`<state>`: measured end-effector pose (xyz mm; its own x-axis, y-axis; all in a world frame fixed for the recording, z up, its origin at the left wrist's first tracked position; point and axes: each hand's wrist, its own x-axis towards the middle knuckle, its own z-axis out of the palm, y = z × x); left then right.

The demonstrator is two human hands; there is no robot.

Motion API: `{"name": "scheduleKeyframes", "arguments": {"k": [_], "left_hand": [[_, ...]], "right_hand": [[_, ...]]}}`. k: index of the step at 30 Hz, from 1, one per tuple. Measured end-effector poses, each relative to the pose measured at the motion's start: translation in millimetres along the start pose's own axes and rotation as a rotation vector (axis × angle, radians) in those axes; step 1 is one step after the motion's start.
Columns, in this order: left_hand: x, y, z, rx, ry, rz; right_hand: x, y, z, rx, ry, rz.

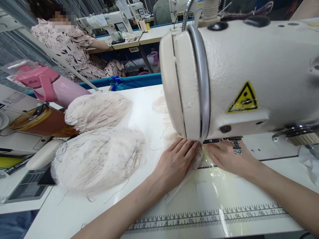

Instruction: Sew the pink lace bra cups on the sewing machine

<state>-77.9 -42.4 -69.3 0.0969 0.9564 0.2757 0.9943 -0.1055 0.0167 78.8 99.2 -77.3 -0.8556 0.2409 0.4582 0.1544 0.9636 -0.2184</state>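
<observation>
My left hand [174, 162] lies flat on a piece of pale lace fabric [198, 158], its fingers stretched toward the sewing machine's needle area. My right hand [229, 155] rests on the machine bed to the right, with fingers reaching forward; the machine head hides part of them. Above both hands looms the cream sewing machine [236, 66], which covers the needle. More of the pale lace [167, 116] shows behind the machine's end. Left of my hands sit two piles of sheer lace pieces, a near pile [99, 161] and a far pile [98, 109], with loose dark threads.
A printed ruler [194, 220] runs along the table's front. At left are a pink bottle [53, 81], an amber container [42, 121] and a dark grey device [26, 187]. Farther back, a person in a patterned garment [62, 49] sits by another sewing machine [114, 23].
</observation>
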Motion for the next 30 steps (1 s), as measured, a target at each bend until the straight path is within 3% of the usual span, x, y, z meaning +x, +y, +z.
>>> {"name": "scheduleKeyframes", "arguments": {"k": [4, 11, 17, 30], "left_hand": [[0.9, -0.9, 2.4, 0.015, -0.020, -0.016], [1.8, -0.6, 1.4, 0.029, -0.014, -0.006], [2.0, -0.7, 3.0, 0.042, -0.012, 0.002], [0.1, -2.4, 7.5, 0.104, 0.015, -0.011]], "right_hand": [[0.0, 0.7, 3.8, 0.023, 0.019, 0.014], [1.6, 6.2, -10.5, 0.066, -0.141, -0.082], [2.1, 1.5, -14.4, 0.021, -0.072, 0.084], [1.5, 3.0, -8.8, -0.088, -0.087, -0.058]]}}
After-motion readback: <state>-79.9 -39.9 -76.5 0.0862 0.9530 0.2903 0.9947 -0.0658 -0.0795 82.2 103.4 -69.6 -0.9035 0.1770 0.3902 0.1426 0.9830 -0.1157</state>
